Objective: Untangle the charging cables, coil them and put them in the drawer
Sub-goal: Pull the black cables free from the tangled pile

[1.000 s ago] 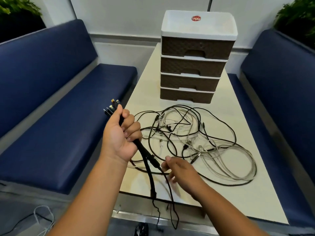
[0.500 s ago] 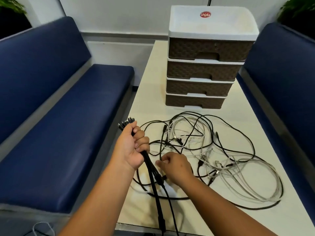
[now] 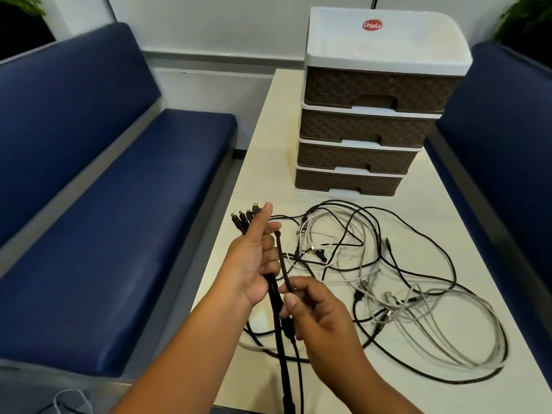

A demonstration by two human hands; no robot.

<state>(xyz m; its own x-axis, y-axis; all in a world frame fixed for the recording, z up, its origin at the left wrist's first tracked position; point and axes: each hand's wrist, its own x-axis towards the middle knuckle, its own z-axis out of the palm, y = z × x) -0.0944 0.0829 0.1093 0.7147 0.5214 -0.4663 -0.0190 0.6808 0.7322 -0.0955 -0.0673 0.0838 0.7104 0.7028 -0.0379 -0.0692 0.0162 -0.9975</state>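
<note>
white table (image 3: 263, 150) | left hand (image 3: 254, 264) holds black cables (image 3: 279, 318) | plugs (image 3: 243, 218) up-left

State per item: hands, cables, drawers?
left hand: holds black cable bundle, plug ends sticking up past the fingers
right hand: pinches one black cable end
cable pile: black and white, tangled on table
drawer unit: all four drawers closed
</note>
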